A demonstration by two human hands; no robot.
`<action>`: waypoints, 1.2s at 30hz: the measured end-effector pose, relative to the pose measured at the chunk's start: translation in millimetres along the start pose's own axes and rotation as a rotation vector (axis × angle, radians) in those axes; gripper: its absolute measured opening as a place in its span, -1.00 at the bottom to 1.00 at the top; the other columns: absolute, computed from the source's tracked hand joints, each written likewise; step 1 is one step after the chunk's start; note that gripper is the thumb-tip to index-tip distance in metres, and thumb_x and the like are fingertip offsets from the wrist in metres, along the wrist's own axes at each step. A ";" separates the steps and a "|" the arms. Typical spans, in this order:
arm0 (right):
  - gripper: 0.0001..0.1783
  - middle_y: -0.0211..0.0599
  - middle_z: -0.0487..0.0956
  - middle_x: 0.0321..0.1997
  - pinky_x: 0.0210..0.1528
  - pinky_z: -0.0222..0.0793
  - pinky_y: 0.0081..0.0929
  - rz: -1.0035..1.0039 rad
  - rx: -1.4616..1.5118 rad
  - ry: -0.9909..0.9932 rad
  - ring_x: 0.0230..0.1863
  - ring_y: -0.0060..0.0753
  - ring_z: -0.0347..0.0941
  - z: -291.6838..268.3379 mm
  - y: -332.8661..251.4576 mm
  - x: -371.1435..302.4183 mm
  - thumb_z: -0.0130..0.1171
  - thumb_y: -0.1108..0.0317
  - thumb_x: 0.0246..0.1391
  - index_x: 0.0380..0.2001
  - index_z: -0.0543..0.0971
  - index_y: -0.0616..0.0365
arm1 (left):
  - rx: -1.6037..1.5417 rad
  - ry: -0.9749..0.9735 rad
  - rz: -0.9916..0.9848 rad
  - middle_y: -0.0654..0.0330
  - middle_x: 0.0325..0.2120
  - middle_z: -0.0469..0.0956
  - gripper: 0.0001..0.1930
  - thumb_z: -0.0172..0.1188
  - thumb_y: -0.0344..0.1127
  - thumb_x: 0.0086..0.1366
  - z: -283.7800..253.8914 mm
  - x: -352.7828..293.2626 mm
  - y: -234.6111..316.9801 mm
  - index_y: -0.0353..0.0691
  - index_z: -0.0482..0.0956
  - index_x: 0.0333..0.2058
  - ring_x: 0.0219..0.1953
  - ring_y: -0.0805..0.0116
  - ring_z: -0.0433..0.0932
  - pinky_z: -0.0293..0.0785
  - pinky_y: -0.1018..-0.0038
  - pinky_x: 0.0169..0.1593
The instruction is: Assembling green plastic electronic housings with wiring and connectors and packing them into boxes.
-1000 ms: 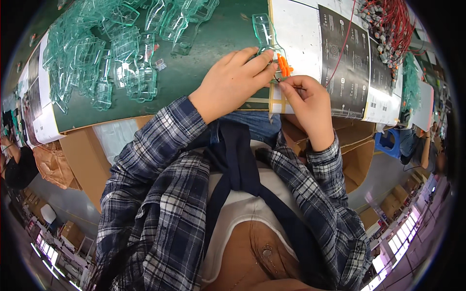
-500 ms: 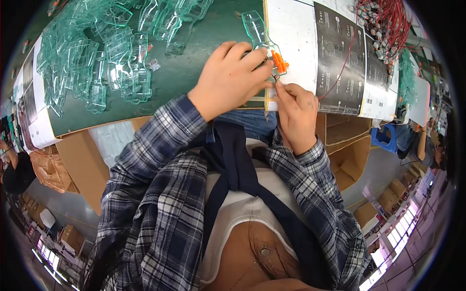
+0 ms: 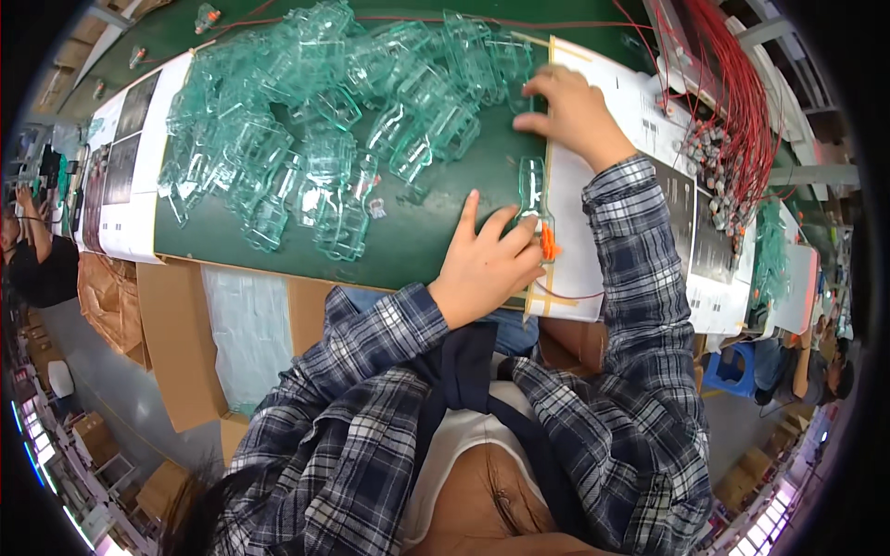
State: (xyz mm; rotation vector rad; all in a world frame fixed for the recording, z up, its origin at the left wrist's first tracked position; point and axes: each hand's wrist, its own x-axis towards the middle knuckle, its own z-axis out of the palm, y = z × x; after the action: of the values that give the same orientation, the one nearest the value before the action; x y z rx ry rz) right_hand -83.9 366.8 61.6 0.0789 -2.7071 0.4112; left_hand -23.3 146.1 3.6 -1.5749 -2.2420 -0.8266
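The right hand (image 3: 573, 113) had left the orange connector (image 3: 548, 243) and reached, fingers loosely spread and empty, to the clear housings (image 3: 324, 139) beyond it; the left hand (image 3: 484, 267) pinned one clear housing (image 3: 530, 190) beside the connector on the desk (image 3: 417, 246), so another piece seemed wanted

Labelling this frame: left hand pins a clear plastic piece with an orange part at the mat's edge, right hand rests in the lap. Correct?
Not quite. The left hand does pin the clear plastic piece with the orange part at the green mat's edge, but the right hand is not in the lap: it reaches up the table to the pile of clear pieces. The head view shows it.
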 end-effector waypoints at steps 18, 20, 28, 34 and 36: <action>-0.60 -0.09 0.51 -0.18 -0.14 0.38 -0.36 0.312 0.217 -0.361 -0.29 -0.19 0.45 -81.2 31.9 -68.3 0.12 0.34 -0.03 -0.07 0.47 0.21 | -0.138 -0.159 -0.082 0.19 0.05 0.43 -0.20 0.34 -0.10 0.10 -8.1 -2.4 -6.8 -0.05 0.19 0.30 0.18 0.13 0.33 -0.02 -0.14 0.31; -0.51 -0.04 0.50 -0.07 -0.06 0.38 -0.34 0.305 0.208 -0.243 -0.21 -0.14 0.46 -64.1 33.5 -88.6 0.17 0.32 -0.01 0.04 0.45 0.20 | -0.200 -0.137 -0.114 0.16 0.06 0.42 -0.19 0.36 -0.13 0.09 -8.4 -4.8 -7.6 -0.08 0.18 0.30 0.19 0.13 0.32 -0.03 -0.13 0.32; -0.20 0.06 0.39 0.15 0.18 0.22 -0.15 0.288 -0.145 0.017 0.11 0.10 0.28 -13.7 -16.6 -158.3 0.34 0.16 -0.03 0.26 0.31 0.18 | -0.343 -0.057 -0.186 0.14 0.05 0.48 0.04 0.45 -0.30 0.00 -5.0 -5.6 -5.2 -0.24 -0.10 0.34 0.22 0.12 0.32 -0.13 -0.11 0.36; -0.23 -0.07 0.39 0.19 0.14 0.17 -0.14 0.361 -0.272 -0.027 0.10 0.02 0.28 -13.9 -51.5 -173.7 0.35 0.15 -0.04 0.24 0.34 0.15 | -0.410 -0.061 -0.227 0.08 0.04 0.47 0.11 0.48 -0.30 -0.04 -3.1 -6.9 -4.5 -0.34 -0.16 0.33 0.24 0.05 0.31 -0.17 -0.13 0.36; -0.21 -0.10 0.38 0.21 0.16 0.14 -0.12 0.408 -0.212 -0.008 0.10 0.00 0.29 -13.7 -52.1 -179.6 0.36 0.14 -0.05 0.24 0.34 0.14 | -0.414 -0.066 -0.234 0.08 0.03 0.47 0.12 0.48 -0.30 -0.04 -3.2 -5.1 -3.2 -0.35 -0.18 0.33 0.24 0.04 0.30 -0.19 -0.13 0.36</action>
State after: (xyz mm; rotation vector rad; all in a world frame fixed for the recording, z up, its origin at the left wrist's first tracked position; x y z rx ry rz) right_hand 92.2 320.3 16.9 -0.5382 -2.7504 0.2330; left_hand -24.7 139.6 2.6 -1.5337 -2.4502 -1.3985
